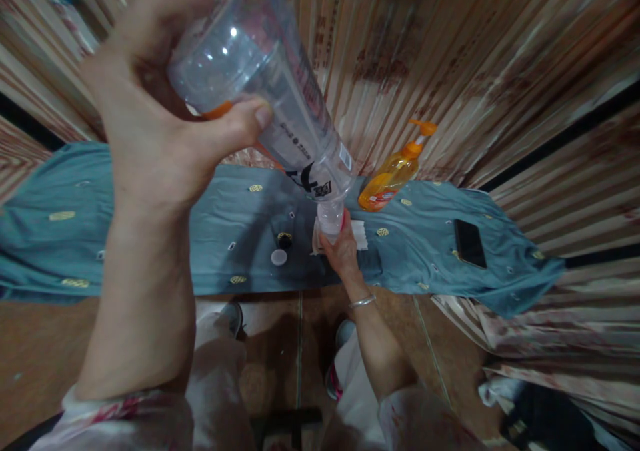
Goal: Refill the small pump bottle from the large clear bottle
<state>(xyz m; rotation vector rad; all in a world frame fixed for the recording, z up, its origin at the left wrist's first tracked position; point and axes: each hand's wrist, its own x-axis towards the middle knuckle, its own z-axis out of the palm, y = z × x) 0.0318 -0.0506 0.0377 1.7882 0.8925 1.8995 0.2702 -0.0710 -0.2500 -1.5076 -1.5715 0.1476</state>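
Observation:
A large clear bottle (295, 104) with black lettering is tipped upside down, its base raised toward the camera. My left hand (175, 104) wraps round the base end, thumb pressed on its side. The bottle's neck points down into a small clear container (330, 217), whose exact shape is partly hidden. My right hand (343, 244), with a bangle at the wrist, has its fingers closed round that container, low over the cloth. A white pad (359, 235) lies behind my right hand. Left of it are a round white lid (279, 257) and a small black cap (285, 239).
An orange pump bottle (393, 177) stands on the teal cloth (425, 231), right of the large bottle. A black phone (470, 243) lies farther right. Pleated curtains (450, 57) hang behind. Tiled floor and my legs show below the front edge.

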